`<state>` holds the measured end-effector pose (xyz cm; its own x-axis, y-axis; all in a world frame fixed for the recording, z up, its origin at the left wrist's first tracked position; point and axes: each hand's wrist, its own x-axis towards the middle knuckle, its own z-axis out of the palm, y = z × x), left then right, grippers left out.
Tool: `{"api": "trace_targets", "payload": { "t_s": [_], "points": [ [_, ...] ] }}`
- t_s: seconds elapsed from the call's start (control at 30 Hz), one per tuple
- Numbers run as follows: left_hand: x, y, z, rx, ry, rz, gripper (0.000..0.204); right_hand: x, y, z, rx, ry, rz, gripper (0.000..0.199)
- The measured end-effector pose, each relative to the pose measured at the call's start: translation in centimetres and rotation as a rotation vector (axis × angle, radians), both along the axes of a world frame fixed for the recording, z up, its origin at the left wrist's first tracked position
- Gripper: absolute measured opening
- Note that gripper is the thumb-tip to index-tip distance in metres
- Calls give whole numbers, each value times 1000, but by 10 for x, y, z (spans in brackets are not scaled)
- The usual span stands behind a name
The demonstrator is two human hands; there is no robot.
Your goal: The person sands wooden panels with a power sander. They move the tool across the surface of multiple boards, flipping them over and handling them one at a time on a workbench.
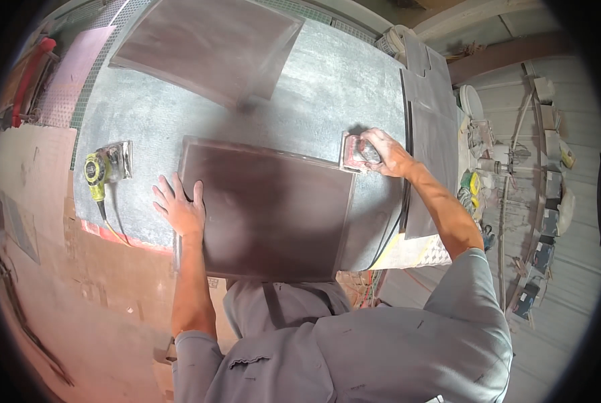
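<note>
A dark brown, dusty flat panel (267, 215) with a thin raised edge lies on the work table (334, 74) in front of me, its near edge close to my body. My left hand (183, 208) rests at the panel's left edge, fingers spread. Wrapped round a small red power sander (354, 152) is my right hand (386, 153). The sander sits at the panel's far right corner; whether its pad touches the panel's edge I cannot tell. A yellow-green sander (97, 169) with a cord lies on the table to the left.
More dark panels (199, 47) lie toward the far side of the table, and others (435, 134) along its right side. A black cord (393, 235) runs near the right edge. Past that, a wall ledge (539, 154) carries several small boxes. Brown board (112, 275) covers the floor at left.
</note>
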<state>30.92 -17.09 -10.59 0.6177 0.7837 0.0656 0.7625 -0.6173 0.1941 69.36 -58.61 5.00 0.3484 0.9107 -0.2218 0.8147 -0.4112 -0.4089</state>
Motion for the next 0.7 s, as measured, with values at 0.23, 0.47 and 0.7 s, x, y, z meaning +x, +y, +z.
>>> {"api": "trace_targets", "payload": {
  "t_s": [0.23,0.47,0.7],
  "points": [
    [8,-8,3,-39,-20,-3,82,-26,75,-10,88,-40,26,71],
    [13,-11,7,-56,7,19,81,-68,237,-19,177,-68,26,65],
    [9,-9,18,-81,-83,5,81,-85,314,-20,98,-126,37,73]
  ]
}}
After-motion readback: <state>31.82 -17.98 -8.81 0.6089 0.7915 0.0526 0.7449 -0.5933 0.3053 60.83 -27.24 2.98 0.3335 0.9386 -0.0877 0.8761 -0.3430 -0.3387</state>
